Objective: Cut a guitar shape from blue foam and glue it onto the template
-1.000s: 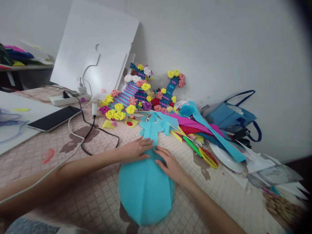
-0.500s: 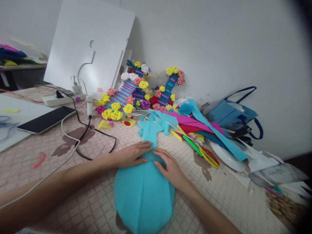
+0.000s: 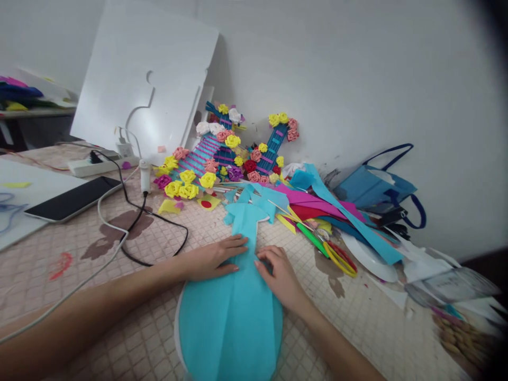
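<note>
Compared with half a second ago, the fingers of the right hand (image 3: 280, 272) are more bent, and their tips have come to the right edge of the narrow neck of the blue paper (image 3: 228, 328). The thumb and the first finger are near each other there; I cannot tell whether they pinch the edge. The left hand (image 3: 214, 258) stays flat across the neck, its long fingers close together and the thumb apart from them. On the lower left side, a white border is now seen more widely beside the blue.

The paper lies in front of the person, between the two forearms. It is thin and matt, with long straight creases, and its shape is like a guitar: a big round body, a neck and a wider head.

The table (image 3: 337, 328) has a pale cover with a pattern of small squares. Behind are crumpled paper flowers (image 3: 188, 190), scissors (image 3: 339, 259) with yellow and red handles, and a soft blue bag (image 3: 373, 185). A smooth white board (image 3: 127, 95) leans against the plain wall (image 3: 337, 69).
</note>
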A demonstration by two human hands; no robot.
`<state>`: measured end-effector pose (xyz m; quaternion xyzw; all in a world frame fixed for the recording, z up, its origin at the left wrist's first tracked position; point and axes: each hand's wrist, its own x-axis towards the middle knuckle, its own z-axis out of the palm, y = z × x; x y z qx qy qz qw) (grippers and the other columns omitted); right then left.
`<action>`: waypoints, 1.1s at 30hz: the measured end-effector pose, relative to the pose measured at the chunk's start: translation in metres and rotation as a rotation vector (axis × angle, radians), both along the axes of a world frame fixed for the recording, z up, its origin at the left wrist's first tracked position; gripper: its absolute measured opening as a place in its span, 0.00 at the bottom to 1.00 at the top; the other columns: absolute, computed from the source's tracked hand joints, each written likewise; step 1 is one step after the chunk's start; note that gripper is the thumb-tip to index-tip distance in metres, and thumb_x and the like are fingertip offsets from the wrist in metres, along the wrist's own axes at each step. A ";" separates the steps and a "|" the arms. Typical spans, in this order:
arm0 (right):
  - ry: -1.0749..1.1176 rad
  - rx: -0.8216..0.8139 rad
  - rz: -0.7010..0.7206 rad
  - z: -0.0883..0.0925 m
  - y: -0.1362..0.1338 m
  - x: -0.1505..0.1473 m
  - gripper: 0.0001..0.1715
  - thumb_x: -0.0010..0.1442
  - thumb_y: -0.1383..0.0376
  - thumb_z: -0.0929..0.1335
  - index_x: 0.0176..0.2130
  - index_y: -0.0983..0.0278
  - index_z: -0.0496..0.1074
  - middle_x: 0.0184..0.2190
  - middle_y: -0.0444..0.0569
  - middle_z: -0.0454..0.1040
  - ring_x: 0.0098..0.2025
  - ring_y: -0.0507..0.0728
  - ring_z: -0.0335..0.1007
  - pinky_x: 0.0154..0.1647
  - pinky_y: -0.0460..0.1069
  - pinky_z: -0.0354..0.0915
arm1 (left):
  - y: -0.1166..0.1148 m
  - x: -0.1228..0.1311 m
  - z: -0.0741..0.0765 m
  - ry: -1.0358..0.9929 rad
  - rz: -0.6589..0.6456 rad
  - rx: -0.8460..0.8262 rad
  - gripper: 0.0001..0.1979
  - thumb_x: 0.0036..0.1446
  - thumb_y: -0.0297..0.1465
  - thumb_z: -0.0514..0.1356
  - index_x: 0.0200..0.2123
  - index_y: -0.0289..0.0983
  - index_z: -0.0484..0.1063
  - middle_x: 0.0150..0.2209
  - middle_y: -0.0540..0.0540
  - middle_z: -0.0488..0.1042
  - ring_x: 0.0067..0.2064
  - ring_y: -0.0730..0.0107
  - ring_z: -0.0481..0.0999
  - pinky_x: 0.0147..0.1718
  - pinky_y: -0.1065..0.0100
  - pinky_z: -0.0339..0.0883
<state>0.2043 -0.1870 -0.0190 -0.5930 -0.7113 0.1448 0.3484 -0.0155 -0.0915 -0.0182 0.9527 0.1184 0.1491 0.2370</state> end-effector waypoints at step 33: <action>0.376 -0.043 -0.250 -0.014 0.040 0.069 0.20 0.56 0.55 0.66 0.46 0.61 0.68 0.44 0.54 0.74 0.45 0.61 0.72 0.43 0.56 0.70 | -0.005 -0.008 0.012 0.118 -0.088 -0.031 0.29 0.65 0.40 0.54 0.66 0.41 0.53 0.69 0.43 0.49 0.70 0.57 0.44 0.65 0.53 0.47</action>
